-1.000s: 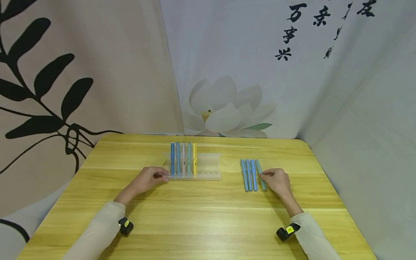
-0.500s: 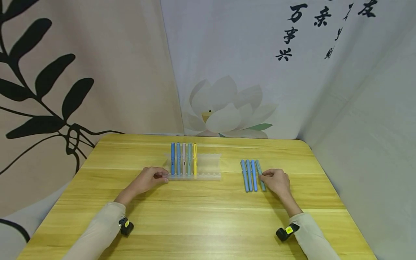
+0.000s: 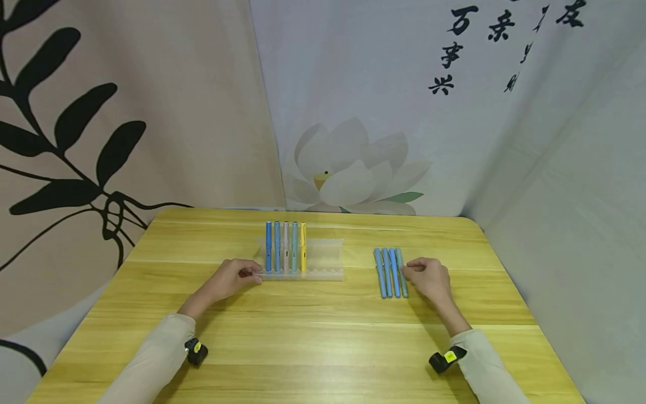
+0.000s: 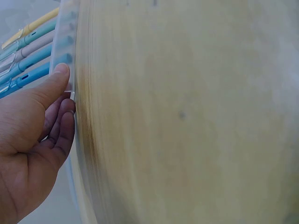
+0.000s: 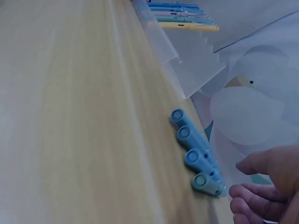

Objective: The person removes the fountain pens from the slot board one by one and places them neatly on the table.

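My left hand (image 3: 233, 278) pinches the left front corner of a clear pen stand (image 3: 324, 259). In the left wrist view, its thumb (image 4: 60, 77) presses the stand's front lip, with the other fingers curled below. Several capped pens stand in the rack's left half: two blue, a lilac, a green and a yellow pen (image 3: 303, 247). My right hand (image 3: 429, 278) is just right of a green pen (image 3: 402, 275) lying on the table. In the right wrist view, thumb and fingers are apart with nothing between them. Left of the green pen, three blue pens (image 3: 387, 274) lie side by side.
The wooden table (image 3: 323, 342) carries everything. Behind it hangs a pale curtain (image 3: 363, 101) with a lotus print and black characters. On the left, another curtain (image 3: 202, 112) bears dark leaves. Table surface separates the stand from the lying pens.
The green pen has shifted left and straightened, now close against the blue pens. My right hand has let go of it, its fingers now slightly higher. The left hand stays on the stand.
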A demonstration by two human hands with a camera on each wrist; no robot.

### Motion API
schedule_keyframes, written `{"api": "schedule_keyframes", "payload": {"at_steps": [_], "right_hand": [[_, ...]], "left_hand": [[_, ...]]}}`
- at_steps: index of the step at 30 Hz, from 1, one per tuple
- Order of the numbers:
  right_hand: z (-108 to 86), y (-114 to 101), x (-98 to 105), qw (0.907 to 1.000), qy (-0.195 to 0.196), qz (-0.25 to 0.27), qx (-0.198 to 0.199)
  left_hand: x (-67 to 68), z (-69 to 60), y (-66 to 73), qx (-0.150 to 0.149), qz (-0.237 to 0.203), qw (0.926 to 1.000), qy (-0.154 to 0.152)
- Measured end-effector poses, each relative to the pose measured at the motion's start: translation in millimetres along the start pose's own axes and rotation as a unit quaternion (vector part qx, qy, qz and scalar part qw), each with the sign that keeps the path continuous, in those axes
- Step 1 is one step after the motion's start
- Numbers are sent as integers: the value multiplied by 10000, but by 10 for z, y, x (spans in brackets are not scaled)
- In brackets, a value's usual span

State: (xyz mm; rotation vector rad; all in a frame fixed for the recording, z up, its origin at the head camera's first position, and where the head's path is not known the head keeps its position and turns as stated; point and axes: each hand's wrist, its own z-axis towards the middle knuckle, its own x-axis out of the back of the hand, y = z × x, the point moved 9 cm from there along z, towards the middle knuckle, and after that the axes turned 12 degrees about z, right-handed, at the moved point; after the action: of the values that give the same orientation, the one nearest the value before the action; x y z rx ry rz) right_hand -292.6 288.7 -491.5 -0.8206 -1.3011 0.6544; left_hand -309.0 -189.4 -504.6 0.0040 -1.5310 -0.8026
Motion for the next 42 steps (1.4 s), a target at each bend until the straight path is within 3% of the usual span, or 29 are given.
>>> {"api": "schedule_keyframes", "payload": {"at_steps": [10,22,32,42], "right_hand": [[-16,-365,-110,9967,-364,432,580],[-35,-734,-448,9839,-580,884,1438],[-32,-976,-792,9726,-845,1321,1718],[-31,-1209,-1168,9701,-1061,1441,1640]], "left_hand": [[-10,2,-20,48,-13,10000,21],[-7,7,-4,16,-48,10000,21],[-6,-11,0,-13,-59,10000,-2],[0,-15,3,-28,-80,10000,-19]]}}
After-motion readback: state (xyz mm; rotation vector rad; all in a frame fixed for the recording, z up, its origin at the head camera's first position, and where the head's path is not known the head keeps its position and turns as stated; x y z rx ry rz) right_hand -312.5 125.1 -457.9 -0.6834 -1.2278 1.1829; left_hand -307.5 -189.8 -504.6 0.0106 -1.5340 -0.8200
